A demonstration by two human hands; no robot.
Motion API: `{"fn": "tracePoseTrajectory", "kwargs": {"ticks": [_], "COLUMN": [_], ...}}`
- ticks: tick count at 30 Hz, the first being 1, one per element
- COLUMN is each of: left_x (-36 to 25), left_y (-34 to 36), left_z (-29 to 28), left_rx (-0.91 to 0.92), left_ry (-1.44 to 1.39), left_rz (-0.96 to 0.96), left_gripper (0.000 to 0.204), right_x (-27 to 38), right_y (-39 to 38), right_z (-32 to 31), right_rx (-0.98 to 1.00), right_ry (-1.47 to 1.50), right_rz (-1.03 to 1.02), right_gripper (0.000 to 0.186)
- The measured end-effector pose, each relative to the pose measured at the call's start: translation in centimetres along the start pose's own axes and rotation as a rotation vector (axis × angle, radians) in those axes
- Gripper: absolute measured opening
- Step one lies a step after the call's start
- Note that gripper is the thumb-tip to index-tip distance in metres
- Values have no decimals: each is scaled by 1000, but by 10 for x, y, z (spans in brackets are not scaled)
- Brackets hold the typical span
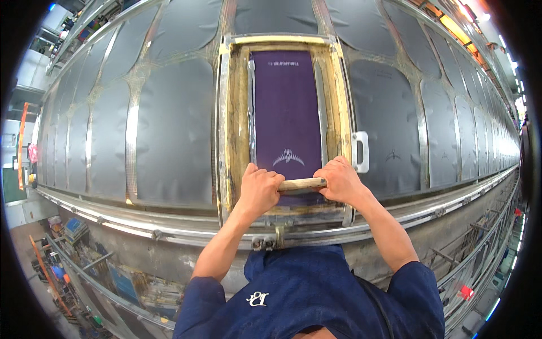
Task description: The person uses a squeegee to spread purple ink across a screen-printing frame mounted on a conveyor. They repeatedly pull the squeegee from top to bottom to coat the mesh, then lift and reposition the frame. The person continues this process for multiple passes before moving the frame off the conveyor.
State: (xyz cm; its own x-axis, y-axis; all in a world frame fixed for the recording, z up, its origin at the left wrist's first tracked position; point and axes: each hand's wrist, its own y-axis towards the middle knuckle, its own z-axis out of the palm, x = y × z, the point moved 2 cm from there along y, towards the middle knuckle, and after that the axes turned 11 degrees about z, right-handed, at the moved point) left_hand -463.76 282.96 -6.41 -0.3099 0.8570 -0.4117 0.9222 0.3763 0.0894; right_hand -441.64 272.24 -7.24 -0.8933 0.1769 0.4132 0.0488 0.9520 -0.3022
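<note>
While smooth purple screen (pixel 288 107) lies framed, left hand (pixel 259 187), right hand (pixel 341 179) grip wooden bar (pixel 303 184).

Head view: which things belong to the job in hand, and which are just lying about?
In use:
left hand and right hand, gripping the wooden bar
purple screen
yellowed frame

Apparently just about:
orange strip, far left
red object, lower right
blue board, lower left

Couldn't see ends of wooden bar (pixel 302 184) under left hand (pixel 259 189) and right hand (pixel 341 179); navy shirt (pixel 327 288) was cut off below.
</note>
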Motion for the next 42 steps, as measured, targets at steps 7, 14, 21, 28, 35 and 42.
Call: {"fn": "tracePoseTrajectory", "kwargs": {"ticks": [7,14,21,28,35,42], "left_x": [129,232,242,196,76,-9], "left_y": [160,305,318,244,80,-18], "left_z": [-38,-69,-72,-45,-10,16], "left_rx": [-74,-59,-19,-144,-114,-119], "left_ry": [140,173,46,61,51,125], "left_rz": [36,-59,-98,46,51,46], "left_gripper": [14,29,28,22,11,28], "right_x": [-64,-115,-113,-87,-25,-2], "right_y": [186,340,351,270,100,-10], "right_z": [-82,-154,-166,-122,-37,10], "right_rx": [-136,-190,-41,-116,-80,-86], "right_ry": [1,43,116,68,65,156], "right_rz": [-5,53,189,126,34,-58], "right_gripper": [25,33,39,32,20,43]}}
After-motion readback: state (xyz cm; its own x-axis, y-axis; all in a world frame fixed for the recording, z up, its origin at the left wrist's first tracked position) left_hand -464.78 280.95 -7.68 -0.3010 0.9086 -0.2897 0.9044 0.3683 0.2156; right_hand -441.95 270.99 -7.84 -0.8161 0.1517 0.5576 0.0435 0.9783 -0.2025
